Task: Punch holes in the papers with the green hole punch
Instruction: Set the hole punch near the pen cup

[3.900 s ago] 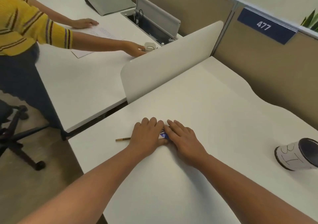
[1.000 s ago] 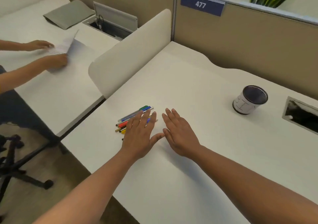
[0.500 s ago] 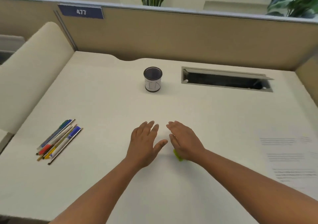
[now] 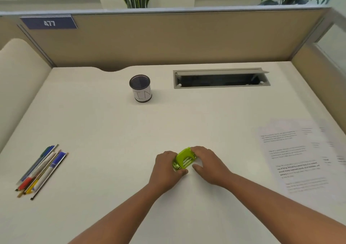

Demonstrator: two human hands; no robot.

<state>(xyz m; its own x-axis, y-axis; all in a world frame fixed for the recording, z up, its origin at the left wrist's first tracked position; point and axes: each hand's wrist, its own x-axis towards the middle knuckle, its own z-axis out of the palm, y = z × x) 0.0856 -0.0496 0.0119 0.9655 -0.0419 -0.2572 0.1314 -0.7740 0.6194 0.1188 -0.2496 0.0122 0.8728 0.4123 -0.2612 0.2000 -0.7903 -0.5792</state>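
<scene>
A small green hole punch point(image 4: 184, 159) rests on the white desk point(image 4: 112, 131) in the middle, near me. My left hand point(image 4: 166, 170) curls around its left end, thumb under the near edge. My right hand point(image 4: 207, 163) holds its right end, fingers over the far side and thumb near the front. Printed papers point(image 4: 299, 159) lie flat on the desk at the right, apart from both hands.
A bundle of coloured pens point(image 4: 40, 170) lies at the left. A mesh pen cup point(image 4: 140, 88) with a white label stands at the back middle, beside an open cable tray point(image 4: 221, 79). Beige partitions point(image 4: 168, 37) wall the desk's back and sides.
My view swung right from the neighbouring desk to this one. My hands were flat on the desk half a second ago; now both are closed around the green hole punch, which is uncovered.
</scene>
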